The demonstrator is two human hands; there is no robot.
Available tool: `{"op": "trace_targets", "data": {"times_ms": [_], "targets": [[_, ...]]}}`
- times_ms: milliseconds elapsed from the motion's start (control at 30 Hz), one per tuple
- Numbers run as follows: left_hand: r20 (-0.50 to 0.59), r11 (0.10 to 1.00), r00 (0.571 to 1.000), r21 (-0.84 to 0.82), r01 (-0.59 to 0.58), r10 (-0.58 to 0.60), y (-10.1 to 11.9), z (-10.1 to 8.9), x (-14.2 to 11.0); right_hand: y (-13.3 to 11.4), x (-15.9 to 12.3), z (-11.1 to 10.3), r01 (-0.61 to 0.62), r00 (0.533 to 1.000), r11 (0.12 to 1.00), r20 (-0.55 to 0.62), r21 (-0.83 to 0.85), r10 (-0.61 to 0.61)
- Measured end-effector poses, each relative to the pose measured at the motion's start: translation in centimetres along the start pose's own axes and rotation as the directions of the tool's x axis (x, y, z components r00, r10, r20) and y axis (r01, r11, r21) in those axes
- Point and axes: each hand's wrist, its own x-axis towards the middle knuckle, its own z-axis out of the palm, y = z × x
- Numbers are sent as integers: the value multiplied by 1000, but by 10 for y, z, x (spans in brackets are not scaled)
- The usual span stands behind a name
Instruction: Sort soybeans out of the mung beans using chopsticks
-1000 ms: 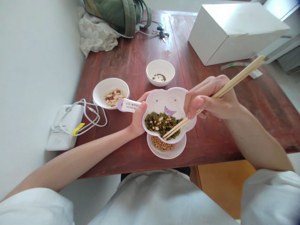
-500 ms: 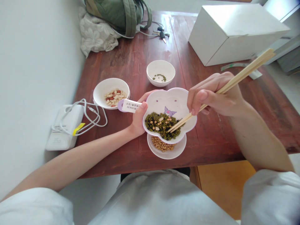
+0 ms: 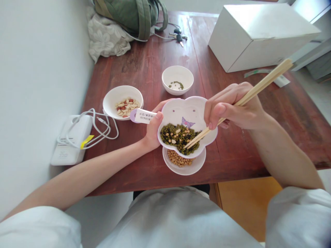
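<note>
Across the scalloped bowl (image 3: 176, 116) from the left hand (image 3: 154, 131) clamping it, the right hand (image 3: 231, 107) clamps chopsticks (image 3: 263, 85), apparently picking among beans (image 3: 172, 135) inside; a precise pinch seems needed next.

Smooth, glossy, apparently plastic surface is noted on the white, purple-rimmed, flower-shaped bowl (image 3: 183, 110). Slender pale wooden chopsticks (image 3: 263, 84): finish is recorded as matt. Sheen is observed on the reddish-brown wooden table (image 3: 144, 69); matt cloth is seen in the green bag (image 3: 126, 17).
</note>
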Motion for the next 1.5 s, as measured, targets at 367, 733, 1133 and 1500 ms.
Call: {"op": "trace_targets", "data": {"times_ms": [367,733,1133,1500], "targets": [[-9,1000,1000,-6,2,-3,0,-1,-1,-8,-3,-14,71,992,993,-96,-93,-80],[24,999,1000,-33,-12,13,0,-3,-1,-12,-2,-17,46,999,966,-11,-254,-50],[23,999,1000,-33,-14,15,-1,-2,1,-1,0,-9,44,999,996,24,-73,-42],[38,997,998,-47,-55,57,-1,-2,0,-1,0,-7,11,997,1000,73,-13,-10]]}}
